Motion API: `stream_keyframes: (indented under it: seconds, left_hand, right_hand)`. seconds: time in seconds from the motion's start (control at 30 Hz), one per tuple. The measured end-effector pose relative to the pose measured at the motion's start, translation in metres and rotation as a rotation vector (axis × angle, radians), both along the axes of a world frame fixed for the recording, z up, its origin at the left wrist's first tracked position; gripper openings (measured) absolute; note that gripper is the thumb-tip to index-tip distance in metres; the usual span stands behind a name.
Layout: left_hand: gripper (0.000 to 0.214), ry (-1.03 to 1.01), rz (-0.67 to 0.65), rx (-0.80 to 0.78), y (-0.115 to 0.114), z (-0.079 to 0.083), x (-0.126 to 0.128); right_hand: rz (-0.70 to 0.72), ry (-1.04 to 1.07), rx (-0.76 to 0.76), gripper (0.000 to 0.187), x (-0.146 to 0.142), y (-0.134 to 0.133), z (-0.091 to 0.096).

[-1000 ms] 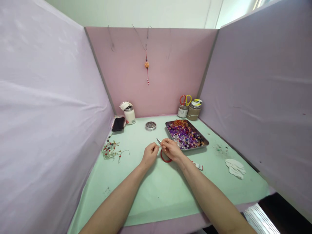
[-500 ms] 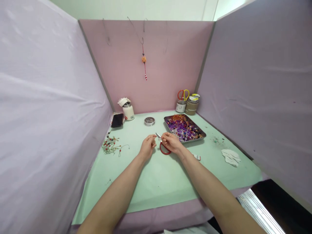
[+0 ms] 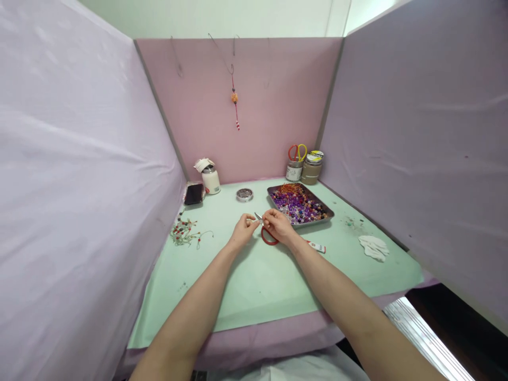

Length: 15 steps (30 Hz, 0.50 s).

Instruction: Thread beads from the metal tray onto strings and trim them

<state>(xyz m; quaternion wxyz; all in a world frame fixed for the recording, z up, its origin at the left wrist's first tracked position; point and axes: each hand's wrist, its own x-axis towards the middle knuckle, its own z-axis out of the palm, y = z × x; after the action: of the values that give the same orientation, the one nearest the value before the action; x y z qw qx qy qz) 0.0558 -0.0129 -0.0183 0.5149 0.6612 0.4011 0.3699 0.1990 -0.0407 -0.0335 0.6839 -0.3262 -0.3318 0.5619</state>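
Note:
My right hand (image 3: 278,226) grips small red-handled scissors (image 3: 266,236); the blades point up and left toward my left hand. My left hand (image 3: 243,232) is pinched shut right at the blade tips, holding something too small to make out. Both hands hover just above the green table mat (image 3: 262,280), a little in front of a metal tray (image 3: 328,217) full of purple and mixed beads.
A heap of beaded strands (image 3: 183,233) lies at the left. A small round tin (image 3: 244,194), a white jar (image 3: 210,180), a dark phone (image 3: 193,193) and two jars with scissors (image 3: 304,166) stand at the back. A small tube (image 3: 316,246) and white tissue (image 3: 373,247) lie right.
The two hands stay together with the scissors between them; the left fingers have closed nearer the blade tips. The view has shifted slightly.

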Motion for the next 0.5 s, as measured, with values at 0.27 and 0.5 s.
stream_keyframes:
  seconds: [0.27, 0.5]
  left_hand:
    - [0.029, 0.199, -0.071, 0.173, 0.0075, -0.007, -0.0042]
    - [0.032, 0.098, -0.05, 0.215, -0.0011, -0.0023, -0.001]
  right_hand:
    - [0.009, -0.064, 0.094, 0.022, -0.0042, -0.0012, -0.0002]
    - [-0.047, -0.046, 0.026, 0.025, -0.0005, -0.0002, 0.0033]
